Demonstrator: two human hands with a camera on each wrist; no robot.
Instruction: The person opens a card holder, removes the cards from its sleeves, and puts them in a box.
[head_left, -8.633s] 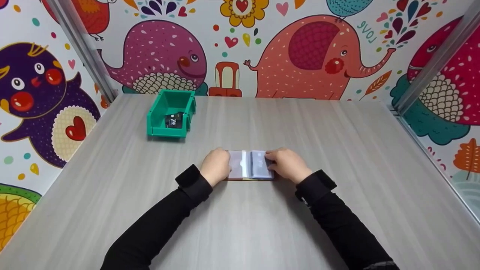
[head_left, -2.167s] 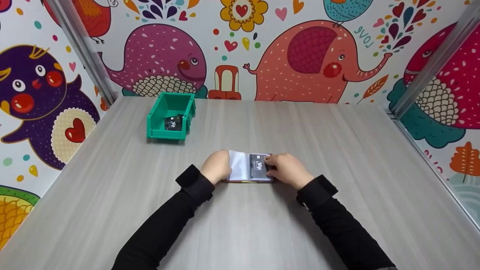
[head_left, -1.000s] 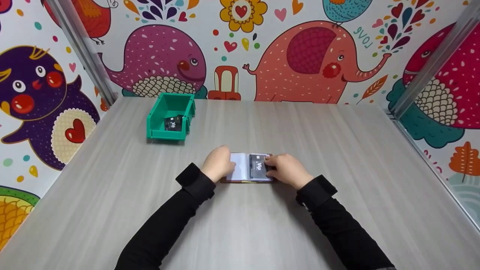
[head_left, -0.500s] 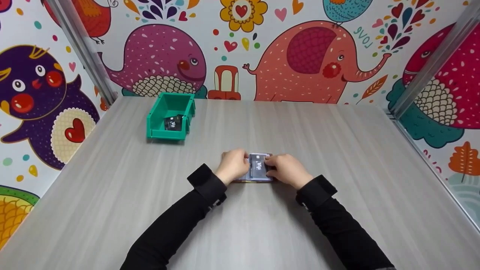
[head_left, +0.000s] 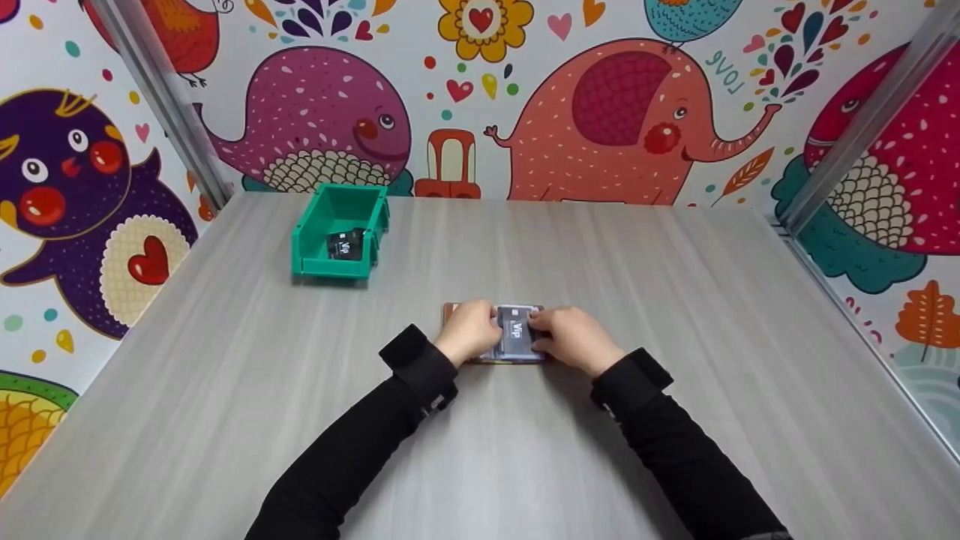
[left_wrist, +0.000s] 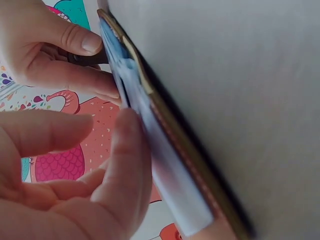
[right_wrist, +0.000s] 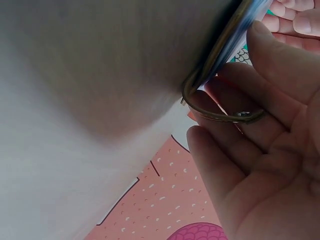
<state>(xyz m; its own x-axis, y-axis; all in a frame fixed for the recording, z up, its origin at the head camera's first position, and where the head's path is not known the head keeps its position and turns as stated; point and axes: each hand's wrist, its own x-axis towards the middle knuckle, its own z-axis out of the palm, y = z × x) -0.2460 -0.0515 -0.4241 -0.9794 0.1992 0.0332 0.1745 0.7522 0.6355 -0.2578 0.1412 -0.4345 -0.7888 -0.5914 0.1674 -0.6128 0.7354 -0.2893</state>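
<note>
A small brown-covered card holder (head_left: 448, 313) lies spread on the table, its clear sleeves facing up. On its right side a dark card marked "Vip" (head_left: 516, 334) shows. My right hand (head_left: 577, 339) grips the holder's right edge, thumb on top; in the right wrist view a curved brown strap with a metal snap (right_wrist: 243, 114) lies against its fingers. My left hand (head_left: 469, 330) is over the holder's left part, by the card's left edge. In the left wrist view its fingertips touch the clear sleeves (left_wrist: 170, 175), the thumb standing apart from them.
A green bin (head_left: 334, 268) stands at the back left of the table (head_left: 637, 255), with dark cards (head_left: 345, 244) inside, the front one marked "Vip". Brightly patterned panels (head_left: 465, 172) and metal posts (head_left: 161, 105) border the table.
My left hand has moved right, from the holder's left edge to beside the card. The sleeves have been turned since the earliest frame, showing the dark card. My right hand keeps its hold.
</note>
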